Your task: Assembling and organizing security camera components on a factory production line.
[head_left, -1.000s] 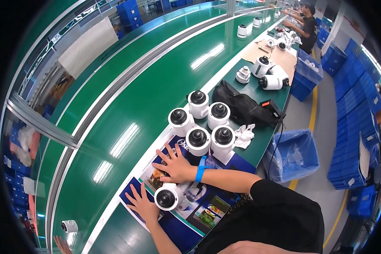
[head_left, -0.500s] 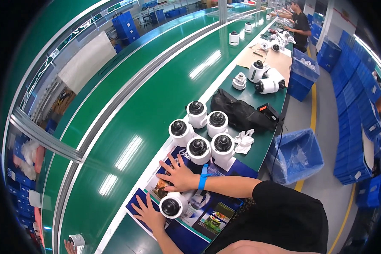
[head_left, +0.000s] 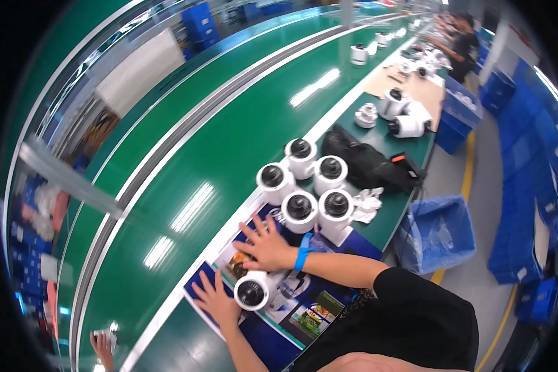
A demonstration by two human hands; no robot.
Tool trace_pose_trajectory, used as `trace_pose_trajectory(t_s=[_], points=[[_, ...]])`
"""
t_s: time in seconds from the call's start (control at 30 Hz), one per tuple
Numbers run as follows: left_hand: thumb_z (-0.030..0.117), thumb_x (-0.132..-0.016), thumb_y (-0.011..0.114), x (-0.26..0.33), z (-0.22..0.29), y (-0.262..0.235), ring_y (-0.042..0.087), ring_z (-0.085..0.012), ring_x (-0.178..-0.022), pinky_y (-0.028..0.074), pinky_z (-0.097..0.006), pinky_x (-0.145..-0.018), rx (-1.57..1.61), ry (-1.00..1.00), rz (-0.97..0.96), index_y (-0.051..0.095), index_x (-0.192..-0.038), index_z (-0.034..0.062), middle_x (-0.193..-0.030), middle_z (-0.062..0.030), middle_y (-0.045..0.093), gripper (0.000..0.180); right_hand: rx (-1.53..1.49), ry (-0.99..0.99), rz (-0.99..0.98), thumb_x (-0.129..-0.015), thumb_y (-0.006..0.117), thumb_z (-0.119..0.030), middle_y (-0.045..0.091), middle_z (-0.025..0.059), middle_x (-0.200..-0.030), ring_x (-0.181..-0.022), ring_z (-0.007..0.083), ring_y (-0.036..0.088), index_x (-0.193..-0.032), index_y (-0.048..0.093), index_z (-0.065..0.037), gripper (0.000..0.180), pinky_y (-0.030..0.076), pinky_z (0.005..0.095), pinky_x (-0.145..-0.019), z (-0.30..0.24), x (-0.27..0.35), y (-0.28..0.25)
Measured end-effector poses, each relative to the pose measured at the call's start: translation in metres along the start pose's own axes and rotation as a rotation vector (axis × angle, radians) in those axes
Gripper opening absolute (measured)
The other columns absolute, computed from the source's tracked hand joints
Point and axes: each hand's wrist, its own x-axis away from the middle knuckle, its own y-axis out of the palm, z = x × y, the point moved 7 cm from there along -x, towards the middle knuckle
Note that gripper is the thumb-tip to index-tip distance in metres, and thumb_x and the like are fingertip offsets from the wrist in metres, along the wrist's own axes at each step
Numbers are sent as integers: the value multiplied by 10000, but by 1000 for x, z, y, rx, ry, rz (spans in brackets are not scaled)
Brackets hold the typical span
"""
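A white dome camera lies on its side on a blue printed mat, its dark lens facing me. My left hand rests flat on the mat just left of it, fingers spread, touching its edge. My right hand lies flat with fingers apart just above the camera, a blue wristband on the wrist. Several more white dome cameras stand upright in a cluster right beyond my right hand.
A green conveyor belt runs along the left. A black bag lies past the cluster, a blue crate stands on the floor at right. More cameras and another person are farther down the line. Someone's hand shows at lower left.
My head has moved, shifting the whole view. Both hands stay flat on the mat around the lying camera, barely changed.
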Motion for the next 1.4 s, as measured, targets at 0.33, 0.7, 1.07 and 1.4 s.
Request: trace_pose_trajectory(t_s=[0.33, 0.7, 1.07, 1.4], points=[[647, -772, 581, -6, 17, -2, 175, -512, -1374, 148, -757, -989, 85, 95, 125, 474, -1378, 278, -1535, -160, 246, 718, 95, 67, -95, -830, 589, -554, 265, 179, -1525, -1391, 505, 136, -1399, 458, -183, 692, 116, 720, -1043, 10, 2, -16], [726, -770, 522, 3, 12, -3, 115, -509, -1397, 88, -768, -996, 63, 48, 107, 435, -1414, 291, -1556, -164, 196, 782, 150, -4, -95, -853, 558, -541, 264, 176, -1520, -1389, 502, 133, -1376, 483, -164, 649, 152, 724, -1025, 1, 0, -14], [723, -767, 528, 11, 1, 0, 131, -513, -1390, 100, -767, -991, 79, 45, 139, 465, -1392, 286, -1542, -170, 225, 765, 165, -17, -87, -849, 569, -545, 277, 183, -1514, -1392, 502, 133, -1405, 447, -160, 688, 165, 723, -1014, -7, 4, -3], [576, -764, 639, -6, -2, -5, 159, -465, -1405, 140, -717, -1040, 12, 19, 14, 451, -1399, 291, -1560, -96, 227, 721, 43, 15, -60, -824, 556, -614, 294, 202, -1502, -1378, 522, 166, -1347, 513, -159, 695, 138, 729, -1035, 0, -7, -1]])
